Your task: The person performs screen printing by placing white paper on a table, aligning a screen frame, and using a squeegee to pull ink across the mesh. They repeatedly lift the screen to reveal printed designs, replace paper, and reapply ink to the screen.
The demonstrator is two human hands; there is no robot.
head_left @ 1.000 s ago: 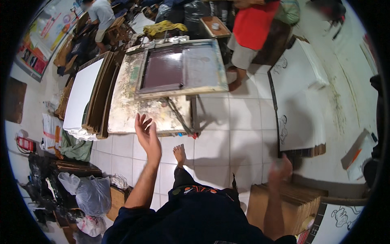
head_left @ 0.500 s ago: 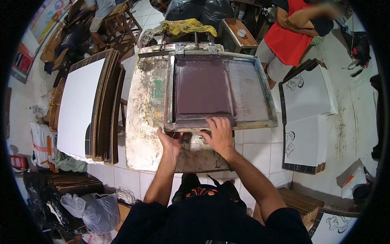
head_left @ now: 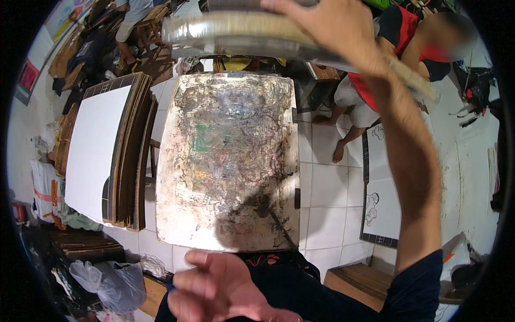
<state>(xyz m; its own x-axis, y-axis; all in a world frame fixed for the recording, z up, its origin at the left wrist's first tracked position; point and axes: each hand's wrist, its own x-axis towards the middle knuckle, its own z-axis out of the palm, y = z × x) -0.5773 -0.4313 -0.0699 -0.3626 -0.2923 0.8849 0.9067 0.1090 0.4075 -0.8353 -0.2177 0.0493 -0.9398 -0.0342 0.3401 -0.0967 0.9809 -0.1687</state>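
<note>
Nearest, the blurred left hand [head_left: 220, 284] hangs by the near edge of the stained bench [head_left: 174, 217], its loosely curled fingers apart and apparently empty. The screen frame [head_left: 230, 29], lying over the bench a moment ago, is now raised above the far edge, leaving the top exposed and reachable. The right hand [head_left: 340, 35] is against it; whether those fingers clamp, I cannot tell.

Screen frame [head_left: 241, 29] swung up off table [head_left: 182, 177] now; I've got right hand [head_left: 338, 35] raised at it, left hand [head_left: 217, 284] off it, drawn back near table's edge.
</note>
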